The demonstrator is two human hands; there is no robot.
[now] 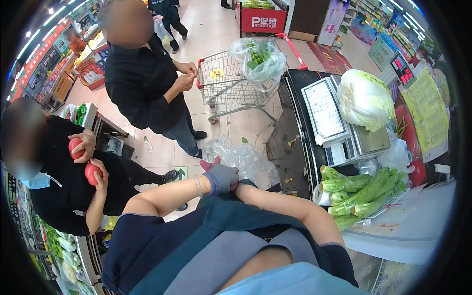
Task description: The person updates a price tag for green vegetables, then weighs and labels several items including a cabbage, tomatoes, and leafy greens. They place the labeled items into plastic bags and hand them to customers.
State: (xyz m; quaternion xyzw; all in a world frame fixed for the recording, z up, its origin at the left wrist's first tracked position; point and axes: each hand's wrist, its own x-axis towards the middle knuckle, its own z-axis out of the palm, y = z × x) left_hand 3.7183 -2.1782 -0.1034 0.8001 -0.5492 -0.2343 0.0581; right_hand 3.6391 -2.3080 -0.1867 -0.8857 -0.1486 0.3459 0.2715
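Note:
My left hand (221, 177) wears a grey knitted glove with pink on the fingers. It lies across my right wrist in front of my body, some pink fingers pointing up and away. My right hand (235, 185) is almost wholly hidden beneath it; only a bit of pink shows. What either hand grips cannot be made out. Just beyond them is a heap of clear plastic bags (243, 158), low down near the floor. To my right a Chinese cabbage (365, 97) rests on a weighing scale (372, 140). Leafy green stalks (363, 191) lie in a white rack nearer me.
A shopping cart (236, 81) holds a bag of greens (260, 55). One person in black (142, 84) stands by it; another at left holds two round red items (84, 162). A plastic roll (321, 194) stands by the stalks. Leaf scraps litter the tiled floor (158, 158).

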